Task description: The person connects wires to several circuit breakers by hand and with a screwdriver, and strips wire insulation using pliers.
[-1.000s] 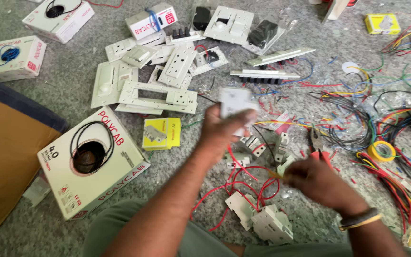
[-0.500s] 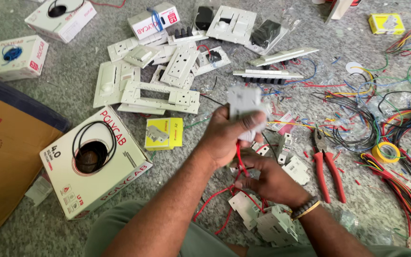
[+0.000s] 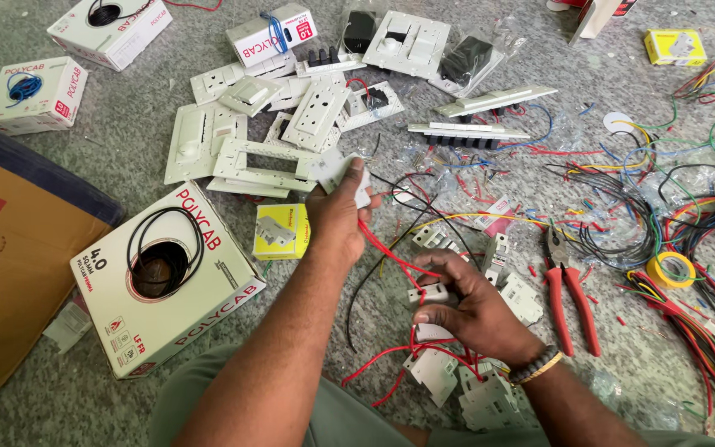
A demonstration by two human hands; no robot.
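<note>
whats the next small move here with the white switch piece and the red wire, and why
Probably bring the left hand down toward the right hand. The left hand holds the white switch module raised, and a red wire runs from it to the small white module pinched in the right hand. Closing that gap would slacken the wire.

The left hand (image 3: 337, 211) carried the white switch (image 3: 334, 170) leftward.

Single head-worn view, looking steeply down, close over hands (image 3: 407, 257), floor (image 3: 109, 157) beyond
</note>
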